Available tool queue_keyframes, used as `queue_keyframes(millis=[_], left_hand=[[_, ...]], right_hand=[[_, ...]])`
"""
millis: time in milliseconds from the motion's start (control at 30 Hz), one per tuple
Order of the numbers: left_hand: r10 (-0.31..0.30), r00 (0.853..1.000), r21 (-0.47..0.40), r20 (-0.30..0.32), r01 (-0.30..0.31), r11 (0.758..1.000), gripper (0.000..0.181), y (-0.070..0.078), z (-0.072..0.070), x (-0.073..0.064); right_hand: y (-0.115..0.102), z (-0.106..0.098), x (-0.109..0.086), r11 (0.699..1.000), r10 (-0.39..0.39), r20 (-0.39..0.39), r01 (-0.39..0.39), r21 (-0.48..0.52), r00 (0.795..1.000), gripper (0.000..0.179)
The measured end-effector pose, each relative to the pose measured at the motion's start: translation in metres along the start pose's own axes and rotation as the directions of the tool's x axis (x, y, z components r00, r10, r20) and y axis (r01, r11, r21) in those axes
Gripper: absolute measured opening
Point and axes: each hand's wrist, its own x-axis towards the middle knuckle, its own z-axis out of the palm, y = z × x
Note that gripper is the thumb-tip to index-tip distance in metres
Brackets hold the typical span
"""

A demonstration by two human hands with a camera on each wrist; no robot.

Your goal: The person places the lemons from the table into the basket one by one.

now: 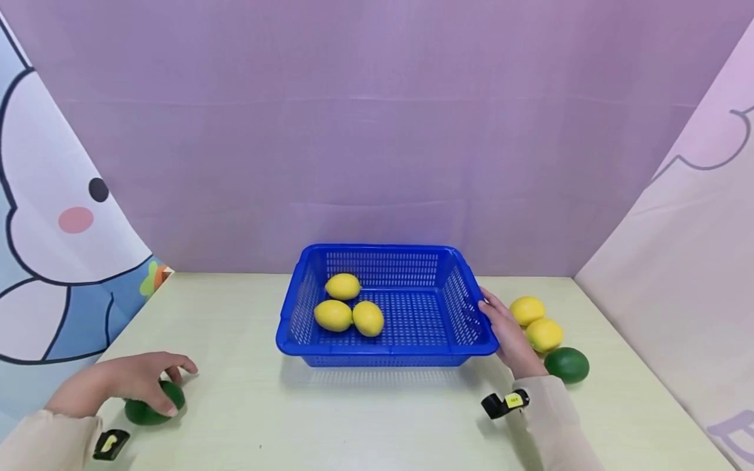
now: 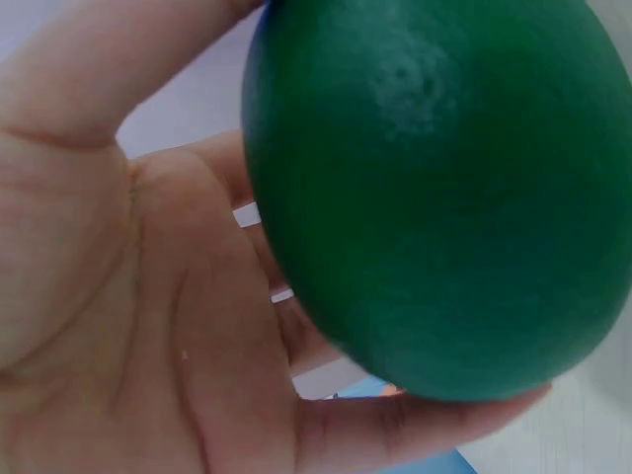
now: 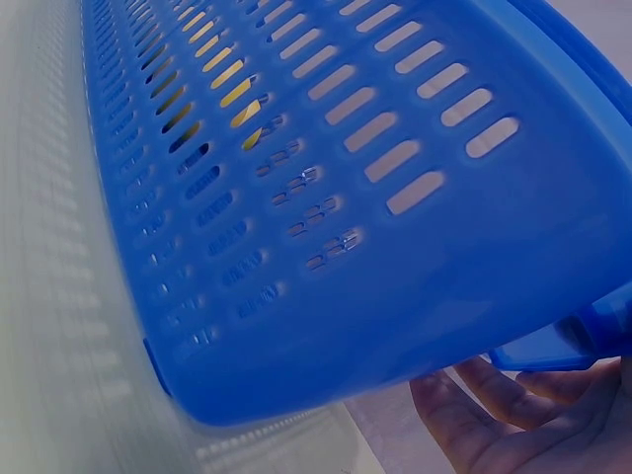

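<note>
On the left of the table, my left hand is around a dark green avocado. The thumb lies across its near side, and the fingers reach over its far side. In the left wrist view the avocado fills much of the picture, with the little finger along its lower edge and a gap before the palm. My right hand holds the right rim of a blue plastic basket. Fingers show below the rim in the right wrist view. Three lemons sit in the basket's left half.
Beyond my right hand, two yellow lemons and another green avocado lie on the pale table. A purple cloth hangs behind the table. Printed cloth panels stand at both sides.
</note>
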Motion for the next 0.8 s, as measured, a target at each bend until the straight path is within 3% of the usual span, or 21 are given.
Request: queue_keyframes(millis=[233, 467, 800], left_hand=[[0.021, 1.000, -0.011, 0.021, -0.021, 1.000, 0.040, 0.0028, 0.0020, -0.0011], [-0.023, 1.000, 0.059, -0.016, 0.024, 0.998, 0.023, 0.0078, 0.0061, -0.0018], [-0.012, 1.000, 0.079, -0.026, 0.014, 0.997, 0.017, 0.0075, 0.0072, -0.0012]], right_hand=[[-0.0002, 0.0004, -0.0007, 1.000, 0.006, 0.000, -0.006, -0.018, 1.000, 0.055], [-0.0009, 0.0003, 0.0004, 1.000, 0.010, -0.009, -0.010, -0.015, 1.000, 0.055], [0.0006, -0.0004, 0.0005, 0.999, 0.014, -0.014, -0.015, -0.030, 1.000, 0.054]])
